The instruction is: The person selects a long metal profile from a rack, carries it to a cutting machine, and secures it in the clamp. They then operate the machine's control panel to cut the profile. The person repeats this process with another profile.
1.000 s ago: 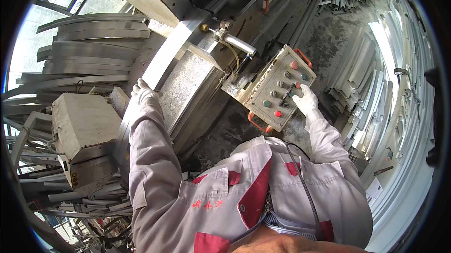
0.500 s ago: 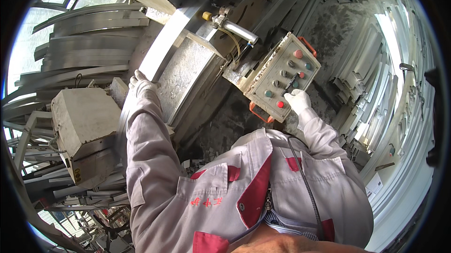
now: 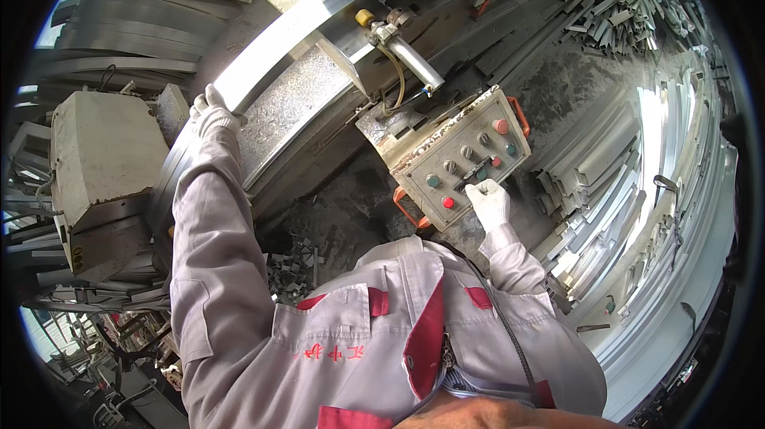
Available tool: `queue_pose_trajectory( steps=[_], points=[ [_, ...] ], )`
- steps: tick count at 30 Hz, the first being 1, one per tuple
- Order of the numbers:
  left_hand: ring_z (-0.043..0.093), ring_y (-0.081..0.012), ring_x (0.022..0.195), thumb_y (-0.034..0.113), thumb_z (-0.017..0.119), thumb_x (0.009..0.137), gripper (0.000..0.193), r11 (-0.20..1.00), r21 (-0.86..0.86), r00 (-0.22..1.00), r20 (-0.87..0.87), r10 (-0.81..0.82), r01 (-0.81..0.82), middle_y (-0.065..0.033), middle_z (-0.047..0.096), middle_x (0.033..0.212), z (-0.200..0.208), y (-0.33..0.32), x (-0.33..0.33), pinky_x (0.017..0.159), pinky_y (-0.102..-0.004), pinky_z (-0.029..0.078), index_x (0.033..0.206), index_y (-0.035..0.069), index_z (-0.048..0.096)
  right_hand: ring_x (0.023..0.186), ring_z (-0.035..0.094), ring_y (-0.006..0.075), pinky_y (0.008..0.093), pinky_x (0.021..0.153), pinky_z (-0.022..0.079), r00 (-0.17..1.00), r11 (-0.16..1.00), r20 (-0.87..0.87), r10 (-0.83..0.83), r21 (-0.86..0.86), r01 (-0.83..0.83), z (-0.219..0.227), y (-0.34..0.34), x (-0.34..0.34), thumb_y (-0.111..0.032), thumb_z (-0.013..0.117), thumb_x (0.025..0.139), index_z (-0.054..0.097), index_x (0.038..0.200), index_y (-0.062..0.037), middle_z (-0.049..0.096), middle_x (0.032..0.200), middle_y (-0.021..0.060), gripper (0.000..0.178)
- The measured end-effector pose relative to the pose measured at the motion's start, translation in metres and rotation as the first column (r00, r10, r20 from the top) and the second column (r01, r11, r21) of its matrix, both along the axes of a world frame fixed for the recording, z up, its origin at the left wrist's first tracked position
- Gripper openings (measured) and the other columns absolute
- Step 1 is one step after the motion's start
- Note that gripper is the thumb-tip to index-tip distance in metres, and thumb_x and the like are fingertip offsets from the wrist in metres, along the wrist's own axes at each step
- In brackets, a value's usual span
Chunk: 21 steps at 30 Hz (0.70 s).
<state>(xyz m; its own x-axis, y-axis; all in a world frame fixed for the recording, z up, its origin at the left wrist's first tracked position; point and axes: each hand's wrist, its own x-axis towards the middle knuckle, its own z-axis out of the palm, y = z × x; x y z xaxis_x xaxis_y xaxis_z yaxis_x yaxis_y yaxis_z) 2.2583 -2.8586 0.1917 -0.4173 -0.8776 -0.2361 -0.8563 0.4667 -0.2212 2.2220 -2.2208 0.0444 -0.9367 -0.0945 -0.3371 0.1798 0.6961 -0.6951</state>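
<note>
My left hand (image 3: 213, 115), in a white glove, lies across a long shiny metal profile (image 3: 275, 47), its fingers over one side and the thumb at the other. The profile runs up toward the machine head and down past my left forearm. My right hand (image 3: 489, 203), also gloved, is at the lower right edge of a slanted control panel (image 3: 422, 190). Its fingers are bent together beside a green button (image 3: 481, 175). A thin dark stick-like piece (image 3: 476, 169) shows at the fingertips; whether they hold it I cannot tell.
A pneumatic cylinder (image 3: 414, 62) with a hose sits above the panel. A pale machine housing (image 3: 103, 166) stands at the left. Metal offcuts (image 3: 613, 11) are heaped at the far right, and long profiles (image 3: 613, 190) are stacked at the right. Chips lie on the machine bed (image 3: 291, 102).
The view has shifted, so the machine and panel appear turned and further left. My left hand stays on the profile, and my right hand stays at the panel's edge.
</note>
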Motion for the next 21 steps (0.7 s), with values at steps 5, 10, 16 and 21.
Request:
queue_pose_trajectory(
  steps=[5,10,16,21],
  points=[
    [0.025,-0.0352,0.171,0.042,0.105,0.077,0.133,0.997,-0.08,0.999,-0.044,0.006,-0.009,-0.0094,0.027,0.186,-0.013,-0.002,0.003,0.139,-0.0576,0.027,0.181,0.034,0.022,0.077,0.073,0.0124,0.0318,0.074,0.06,0.98,0.975,-0.198,-0.024,-0.221,-0.021,0.042,-0.032,-0.112,-0.021,0.088,0.098,0.077,0.114,-0.0042,0.082,0.092,0.0043,0.026],
    [0.028,-0.0353,0.17,0.041,0.108,0.07,0.136,0.992,-0.126,0.998,-0.06,-0.02,0.013,-0.0088,0.032,0.183,-0.027,-0.011,0.009,0.136,-0.0575,0.029,0.18,0.033,0.027,0.09,0.077,0.019,0.0343,0.083,0.063,0.987,0.967,-0.16,-0.006,-0.253,-0.036,0.09,-0.143,-0.263,-0.022,0.088,0.095,0.069,0.145,-0.0002,0.082,0.109,0.0103,0.057],
    [0.03,-0.0359,0.167,0.04,0.107,0.07,0.137,0.985,-0.153,0.991,-0.088,-0.097,0.083,-0.0117,0.035,0.18,-0.033,-0.015,0.018,0.135,-0.0569,0.026,0.18,0.029,0.025,0.111,0.077,0.0307,0.041,0.09,0.064,0.939,0.914,-0.177,0.294,-0.236,-0.331,0.086,-0.267,-0.434,-0.019,0.083,0.097,0.066,0.146,-0.0075,0.077,0.131,0.0147,0.054],
    [0.033,-0.0368,0.165,0.039,0.106,0.068,0.135,0.973,-0.191,0.979,-0.133,-0.155,0.128,-0.0121,0.038,0.177,-0.033,-0.012,0.023,0.135,-0.0561,0.027,0.178,0.025,0.029,0.139,0.069,0.0387,0.0435,0.117,0.056,0.83,0.859,-0.295,0.474,-0.051,-0.509,0.07,-0.335,-0.521,-0.006,0.074,0.098,0.063,0.158,-0.015,0.07,0.154,0.0201,0.062]
  ],
)
